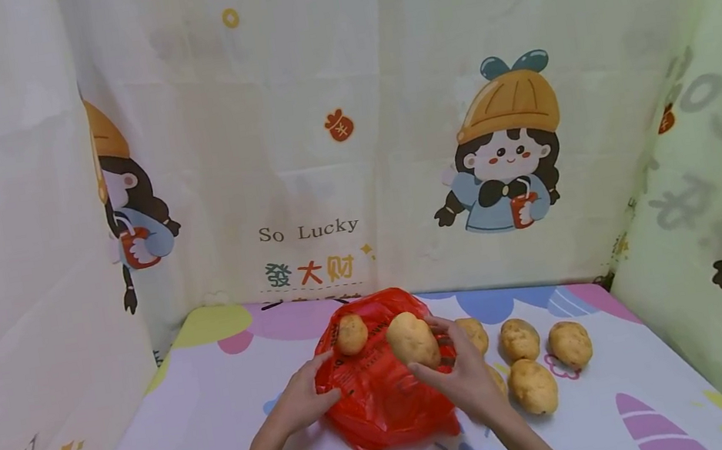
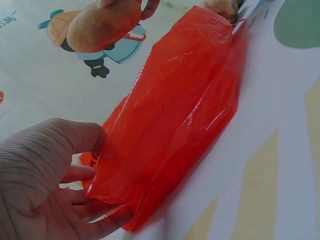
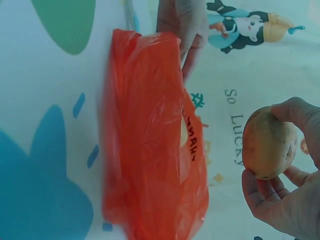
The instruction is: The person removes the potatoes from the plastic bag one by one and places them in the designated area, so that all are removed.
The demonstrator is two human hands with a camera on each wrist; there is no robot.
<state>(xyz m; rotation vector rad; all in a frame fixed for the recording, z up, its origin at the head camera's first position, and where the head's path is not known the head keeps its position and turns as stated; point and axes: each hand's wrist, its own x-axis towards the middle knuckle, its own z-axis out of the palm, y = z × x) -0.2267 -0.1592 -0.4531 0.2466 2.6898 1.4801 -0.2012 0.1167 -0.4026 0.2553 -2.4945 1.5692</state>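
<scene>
A red plastic bag [image 1: 389, 411] lies on the table with its mouth spread open. My left hand [image 1: 299, 399] holds the left side of its rim, the thumb and fingers at the edge in the left wrist view. One potato [image 1: 352, 334] shows in the bag's mouth, toward the back left. Above the bag's right side, my right hand [image 1: 464, 369] grips another potato [image 1: 410, 340] between thumb and fingers. The right wrist view shows this potato [image 3: 267, 142] held apart from the bag [image 3: 145, 130].
Several loose potatoes [image 1: 532, 386] sit on the table right of the bag, some partly behind my right hand and forearm. A patterned cloth [image 1: 208, 419] covers the table. Printed sheets [image 1: 294, 149] hang behind it and along both sides.
</scene>
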